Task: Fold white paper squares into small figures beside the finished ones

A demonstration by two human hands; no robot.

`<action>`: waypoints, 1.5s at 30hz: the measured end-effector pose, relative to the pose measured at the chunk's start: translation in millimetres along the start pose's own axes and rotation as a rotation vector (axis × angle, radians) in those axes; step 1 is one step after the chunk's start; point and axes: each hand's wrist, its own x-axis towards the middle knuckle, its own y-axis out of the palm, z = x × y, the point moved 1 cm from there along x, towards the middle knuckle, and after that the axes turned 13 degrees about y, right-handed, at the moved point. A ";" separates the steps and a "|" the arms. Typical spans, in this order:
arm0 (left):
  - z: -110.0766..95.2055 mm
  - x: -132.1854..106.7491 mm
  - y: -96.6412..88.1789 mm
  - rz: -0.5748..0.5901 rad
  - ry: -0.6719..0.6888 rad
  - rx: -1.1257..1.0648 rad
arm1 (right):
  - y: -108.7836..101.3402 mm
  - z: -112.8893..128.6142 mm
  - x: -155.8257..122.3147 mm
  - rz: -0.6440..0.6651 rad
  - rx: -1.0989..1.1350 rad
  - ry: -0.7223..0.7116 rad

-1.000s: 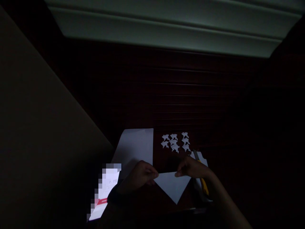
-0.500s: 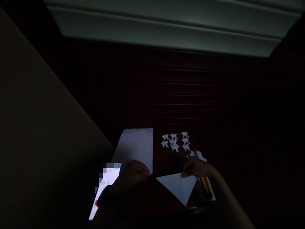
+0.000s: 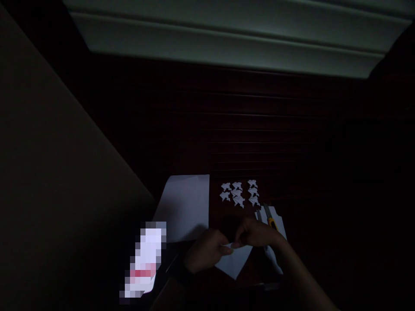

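Observation:
The scene is very dark. My left hand (image 3: 207,255) and my right hand (image 3: 256,233) meet over a white folded paper piece (image 3: 235,264), each pinching its upper edge with closed fingers. The paper hangs as a downward-pointing triangle just above a dark wooden table (image 3: 246,142). A yellow utility knife (image 3: 269,218) lies just right of my right hand, on small paper pieces.
A white sheet of paper (image 3: 186,205) lies left of the hands. Several small folded paper figures (image 3: 239,193) sit in rows beyond them. A lit phone screen (image 3: 144,261) glows at the lower left. A pale wall rises on the left.
My hands have come closer together over the paper, which now looks narrower and more folded. The left hand moved right.

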 end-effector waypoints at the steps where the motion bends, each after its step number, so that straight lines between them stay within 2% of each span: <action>1: 0.6 -1.1 -2.8 0.023 0.008 -0.030 | 0.3 0.2 -0.3 -0.007 0.018 -0.003; 5: -2.4 -3.1 -9.5 0.084 0.033 -0.164 | 5.4 3.9 -0.6 -0.013 0.050 -0.051; 11: -5.9 -1.5 -7.4 0.021 0.000 -0.197 | 8.3 9.3 -1.4 -0.012 0.027 -0.043; 16: -3.8 -6.8 -20.0 0.041 0.001 -0.180 | -2.1 8.3 -9.3 0.018 0.036 0.028; 21: 5.2 -16.7 -35.0 0.047 -0.025 -0.221 | -15.3 2.2 -22.7 0.024 0.056 0.035; 31: 17.9 -24.2 -43.6 0.079 -0.102 -0.244 | -37.0 -7.6 -39.3 0.094 0.169 0.008; 33: 17.9 -24.5 -45.5 0.072 -0.089 -0.236 | -41.0 -8.4 -41.2 0.048 0.195 0.000; 38: 14.3 -23.3 -46.1 0.020 -0.053 -0.200 | -37.6 1.7 -37.5 -0.244 0.234 -0.039; 42: 9.3 -18.5 -43.0 -0.016 -0.028 -0.220 | -18.0 12.6 -22.7 -0.237 0.194 -0.084; 45: 7.2 -15.7 -41.2 -0.023 -0.014 -0.233 | -8.0 12.2 -11.8 -0.261 0.125 -0.041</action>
